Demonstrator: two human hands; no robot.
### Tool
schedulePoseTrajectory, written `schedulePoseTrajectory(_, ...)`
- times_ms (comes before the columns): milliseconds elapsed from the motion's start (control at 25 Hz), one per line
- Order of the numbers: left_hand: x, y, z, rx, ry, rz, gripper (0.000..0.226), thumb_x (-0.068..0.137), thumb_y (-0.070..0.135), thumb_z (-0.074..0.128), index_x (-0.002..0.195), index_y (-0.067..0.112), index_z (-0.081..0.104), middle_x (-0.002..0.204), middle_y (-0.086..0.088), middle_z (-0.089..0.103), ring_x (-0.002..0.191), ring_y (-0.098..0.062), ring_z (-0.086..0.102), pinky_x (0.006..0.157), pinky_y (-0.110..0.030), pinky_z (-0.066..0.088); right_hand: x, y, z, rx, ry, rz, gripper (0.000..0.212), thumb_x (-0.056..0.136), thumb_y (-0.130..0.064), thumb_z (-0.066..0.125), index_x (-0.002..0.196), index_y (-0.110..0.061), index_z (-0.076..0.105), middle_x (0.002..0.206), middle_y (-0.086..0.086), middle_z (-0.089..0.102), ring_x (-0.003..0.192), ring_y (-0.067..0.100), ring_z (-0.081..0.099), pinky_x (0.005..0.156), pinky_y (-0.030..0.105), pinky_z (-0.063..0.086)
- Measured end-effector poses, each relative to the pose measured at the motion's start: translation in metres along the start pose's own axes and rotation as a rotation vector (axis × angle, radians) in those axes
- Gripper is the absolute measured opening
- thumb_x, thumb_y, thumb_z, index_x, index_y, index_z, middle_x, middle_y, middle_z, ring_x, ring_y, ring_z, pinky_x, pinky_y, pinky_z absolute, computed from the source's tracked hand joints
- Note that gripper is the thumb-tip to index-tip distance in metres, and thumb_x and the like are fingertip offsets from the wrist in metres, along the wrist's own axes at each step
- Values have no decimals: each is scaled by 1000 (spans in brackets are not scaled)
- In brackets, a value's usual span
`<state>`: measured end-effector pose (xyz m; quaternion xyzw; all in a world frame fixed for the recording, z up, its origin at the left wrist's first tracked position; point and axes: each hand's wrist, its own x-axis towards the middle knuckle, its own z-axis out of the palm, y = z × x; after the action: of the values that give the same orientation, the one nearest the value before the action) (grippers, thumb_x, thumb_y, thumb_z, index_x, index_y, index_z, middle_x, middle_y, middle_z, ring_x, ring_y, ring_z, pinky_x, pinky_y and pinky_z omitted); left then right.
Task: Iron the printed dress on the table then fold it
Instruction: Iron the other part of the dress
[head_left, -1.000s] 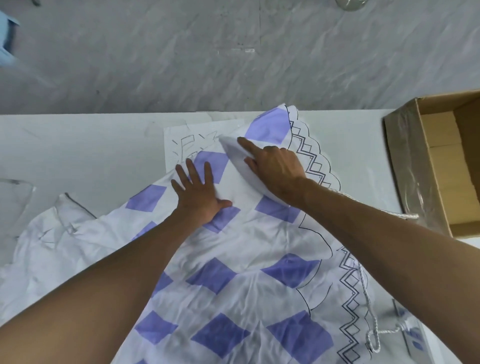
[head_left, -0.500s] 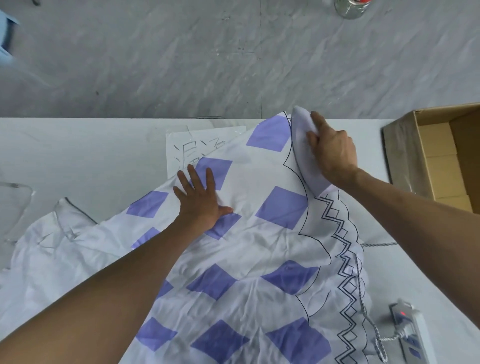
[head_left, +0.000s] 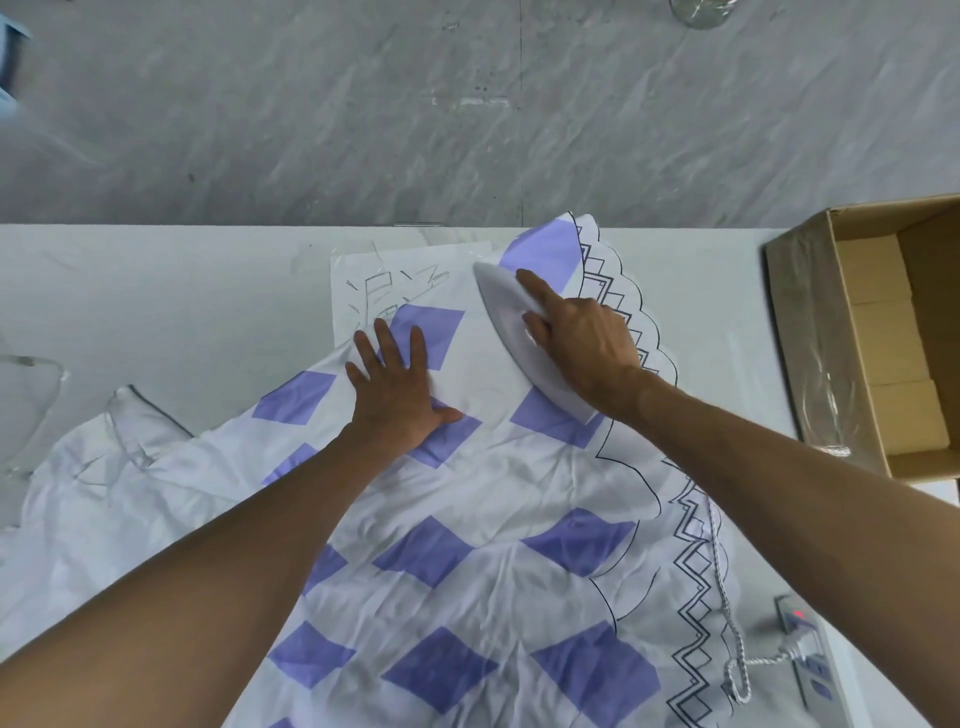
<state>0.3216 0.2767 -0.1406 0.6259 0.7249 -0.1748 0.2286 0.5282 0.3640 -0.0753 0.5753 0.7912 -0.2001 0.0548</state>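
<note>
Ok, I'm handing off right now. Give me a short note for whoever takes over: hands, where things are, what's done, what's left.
Left hand: flat, fingers spread, pressing the dress onto the table.
Right hand: grips the iron, sole on the dress at its far end, beside the zigzag border.
Cord runs to the power strip at near right, red light on.
Done: ironing under way; no fold made.
Left: creases across the near part, then fold.
</note>
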Motion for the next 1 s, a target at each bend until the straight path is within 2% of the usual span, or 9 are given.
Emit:
schedulePoseTrajectory(160,0,0,2,-3,8,-6,119,76,76,53,152,15,-16,154,-28,-23,141,-53,-14,113,-63,10,8,33,-15,9,40,113,48,100,-38,36,147,-38,28,92,19,64,78,37,57,66,37,36)
schedulePoseTrajectory(280,1,1,2,3,7,-5,120,76,76,53,152,14,-16,154,-28,-23,141,-54,-14,113,-63,10,12,53,-22,40,87,192,48,100,-35,38,147,-35,29,91,23,63,70,35,47,66,37,35)
schedulePoseTrajectory(480,0,0,1,20,8,-1,120,75,76,53,152,14,-15,155,-30,-20,141,-54,-11,113,-62,12,11,69,-37,107,149,309,49,100,-32,37,148,-32,29,101,28,63,89,47,56,72,42,39)
schedulePoseTrajectory(600,-4,-1,-10,-55,-10,10,108,81,65,59,154,15,-4,158,-26,-7,144,-50,0,114,-56,18,-4,46,-45,115,141,253,50,100,-31,38,149,-23,27,104,26,63,91,45,56,71,41,35)
schedulePoseTrajectory(680,-14,-15,-24,-267,131,-1,82,90,40,61,153,13,16,158,-20,16,143,-41,22,112,-45,29,-14,11,-42,119,75,160,49,100,-32,39,145,-14,30,110,25,62,95,43,58,69,38,32)
schedulePoseTrajectory(760,-34,-48,-30,-395,326,-41,59,91,15,56,146,7,36,152,-17,35,138,-34,36,111,-40,31,-23,-34,-28,143,-5,35,44,100,-33,39,138,-10,36,107,22,63,94,42,59,68,38,32)
schedulePoseTrajectory(880,-79,-117,-14,-247,433,-123,52,85,6,60,135,0,48,140,-22,49,131,-38,44,108,-43,36,-34,-106,-1,201,-97,-81,37,99,-33,39,130,-12,40,103,16,64,88,39,60,70,39,40)
schedulePoseTrajectory(1000,-119,-182,22,-61,315,-102,66,84,15,68,142,-1,39,147,-24,40,138,-40,36,110,-47,34,-46,-176,30,179,-132,-202,41,100,-35,38,135,-13,38,102,14,64,86,38,61,67,37,40)
